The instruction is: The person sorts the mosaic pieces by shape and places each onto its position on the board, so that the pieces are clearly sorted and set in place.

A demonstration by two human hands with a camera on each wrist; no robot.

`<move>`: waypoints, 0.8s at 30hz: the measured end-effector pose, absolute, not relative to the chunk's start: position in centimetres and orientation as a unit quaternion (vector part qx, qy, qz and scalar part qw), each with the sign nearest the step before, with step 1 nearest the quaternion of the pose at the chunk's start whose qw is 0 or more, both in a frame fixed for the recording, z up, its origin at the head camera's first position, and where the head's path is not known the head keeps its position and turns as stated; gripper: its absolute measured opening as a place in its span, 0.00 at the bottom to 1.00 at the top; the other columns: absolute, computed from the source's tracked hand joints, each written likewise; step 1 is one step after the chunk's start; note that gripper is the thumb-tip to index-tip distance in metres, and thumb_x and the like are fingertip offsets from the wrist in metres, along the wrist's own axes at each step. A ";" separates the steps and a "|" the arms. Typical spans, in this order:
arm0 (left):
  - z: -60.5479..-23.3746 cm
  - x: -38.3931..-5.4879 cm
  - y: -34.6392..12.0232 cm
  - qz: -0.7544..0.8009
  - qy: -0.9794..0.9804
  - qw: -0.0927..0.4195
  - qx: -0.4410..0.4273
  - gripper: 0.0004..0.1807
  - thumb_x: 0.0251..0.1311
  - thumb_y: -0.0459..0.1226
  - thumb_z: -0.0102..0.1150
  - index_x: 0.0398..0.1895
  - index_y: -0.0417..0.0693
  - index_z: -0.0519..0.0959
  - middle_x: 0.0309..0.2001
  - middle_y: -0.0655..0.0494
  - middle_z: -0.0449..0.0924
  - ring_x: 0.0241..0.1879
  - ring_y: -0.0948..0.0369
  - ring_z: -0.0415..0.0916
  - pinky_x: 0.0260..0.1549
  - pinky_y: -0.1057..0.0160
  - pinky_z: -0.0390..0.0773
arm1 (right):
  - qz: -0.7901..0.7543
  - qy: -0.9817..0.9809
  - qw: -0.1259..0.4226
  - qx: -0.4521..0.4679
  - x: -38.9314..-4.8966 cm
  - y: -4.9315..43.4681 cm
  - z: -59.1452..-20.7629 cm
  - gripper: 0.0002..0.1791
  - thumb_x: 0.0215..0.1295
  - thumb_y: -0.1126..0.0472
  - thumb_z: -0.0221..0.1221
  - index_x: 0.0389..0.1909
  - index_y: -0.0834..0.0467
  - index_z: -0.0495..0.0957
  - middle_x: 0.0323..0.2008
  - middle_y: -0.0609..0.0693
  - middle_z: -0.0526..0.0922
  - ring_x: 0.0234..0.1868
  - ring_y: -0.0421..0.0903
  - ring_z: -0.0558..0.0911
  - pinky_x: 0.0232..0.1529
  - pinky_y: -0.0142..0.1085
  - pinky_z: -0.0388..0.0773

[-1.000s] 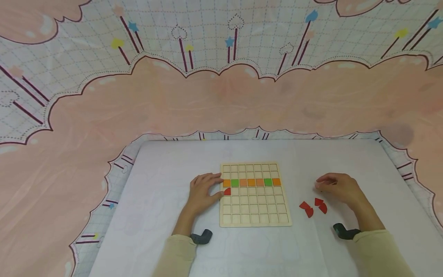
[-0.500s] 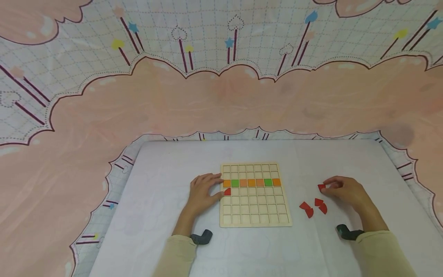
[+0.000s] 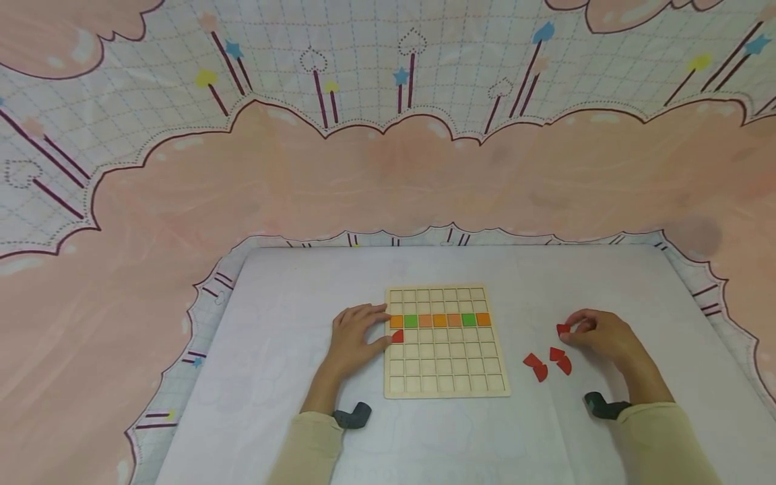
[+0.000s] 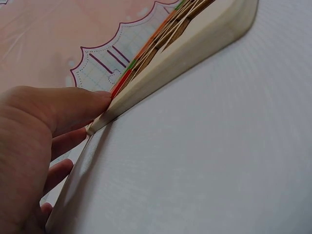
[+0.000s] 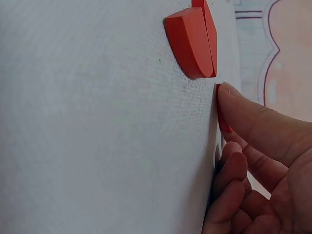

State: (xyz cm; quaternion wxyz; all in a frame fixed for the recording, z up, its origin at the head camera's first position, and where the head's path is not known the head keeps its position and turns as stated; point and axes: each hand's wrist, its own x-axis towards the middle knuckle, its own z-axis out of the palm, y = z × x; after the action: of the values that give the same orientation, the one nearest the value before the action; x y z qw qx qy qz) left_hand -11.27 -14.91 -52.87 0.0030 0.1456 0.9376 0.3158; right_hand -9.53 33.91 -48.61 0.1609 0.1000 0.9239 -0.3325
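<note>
Board [image 3: 450, 367] holds seven squares [image 3: 439, 320], one red piece [image 3: 397, 337]; left grip [image 3: 358, 335] relaxed against left edge, right grip [image 3: 601, 335] pinching red wedge [image 3: 562, 329], four loose pieces [image 3: 564, 366].

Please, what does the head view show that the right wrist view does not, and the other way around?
Only the head view: the left hand touching the left edge of the board, and its row of coloured tiles.
Only the right wrist view: the thickness of a loose red piece, seen close up.
Both: the right hand pinching another red piece, with loose red pieces on the white table.
</note>
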 end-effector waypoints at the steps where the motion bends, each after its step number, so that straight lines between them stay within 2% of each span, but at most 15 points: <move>1: -52.9 -11.3 -14.9 0.316 0.937 0.004 0.146 0.23 0.59 0.48 0.68 0.59 0.61 0.82 0.70 0.66 0.74 0.74 0.55 0.63 0.74 0.40 0.48 | -0.332 0.923 0.163 0.100 -9.5 33.9 -48.6 0.26 0.59 0.46 0.71 0.50 0.61 0.80 0.33 0.52 0.77 0.44 0.53 0.72 0.34 0.38 0.69; 8: -52.7 -11.4 -14.9 0.315 0.937 0.007 0.147 0.23 0.59 0.48 0.68 0.59 0.61 0.82 0.71 0.66 0.74 0.74 0.55 0.62 0.74 0.39 0.48 | -0.324 0.925 0.174 0.098 -9.4 33.6 -47.9 0.25 0.59 0.46 0.71 0.46 0.62 0.79 0.33 0.52 0.74 0.44 0.54 0.71 0.34 0.39 0.67; 14: -52.8 -11.4 -14.9 0.315 0.937 0.007 0.148 0.23 0.59 0.48 0.68 0.59 0.61 0.83 0.71 0.67 0.74 0.74 0.55 0.62 0.74 0.39 0.49 | -0.339 0.917 0.189 0.097 -9.2 33.7 -47.7 0.23 0.59 0.47 0.71 0.43 0.61 0.79 0.36 0.52 0.78 0.47 0.55 0.71 0.37 0.39 0.70; 19: -52.8 -11.4 -14.9 0.312 0.938 0.009 0.148 0.23 0.60 0.49 0.68 0.59 0.62 0.82 0.71 0.67 0.73 0.74 0.55 0.62 0.74 0.40 0.49 | -0.350 0.913 0.190 0.091 -9.0 33.3 -47.5 0.23 0.61 0.46 0.69 0.46 0.60 0.79 0.43 0.55 0.83 0.51 0.57 0.73 0.42 0.41 0.73; 24: -52.6 -11.3 -14.9 0.318 0.936 0.002 0.152 0.23 0.59 0.49 0.68 0.59 0.60 0.83 0.70 0.65 0.74 0.74 0.54 0.62 0.74 0.38 0.49 | -0.367 0.911 0.171 0.081 -8.9 31.8 -47.2 0.25 0.62 0.45 0.69 0.50 0.59 0.78 0.47 0.58 0.83 0.52 0.57 0.74 0.43 0.42 0.76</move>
State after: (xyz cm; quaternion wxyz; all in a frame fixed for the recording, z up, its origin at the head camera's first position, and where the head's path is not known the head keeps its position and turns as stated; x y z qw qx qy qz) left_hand -11.33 -14.92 -52.65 0.0017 0.1521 0.9356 0.3185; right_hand -8.93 31.79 -47.19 0.1709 0.0805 0.9107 -0.3674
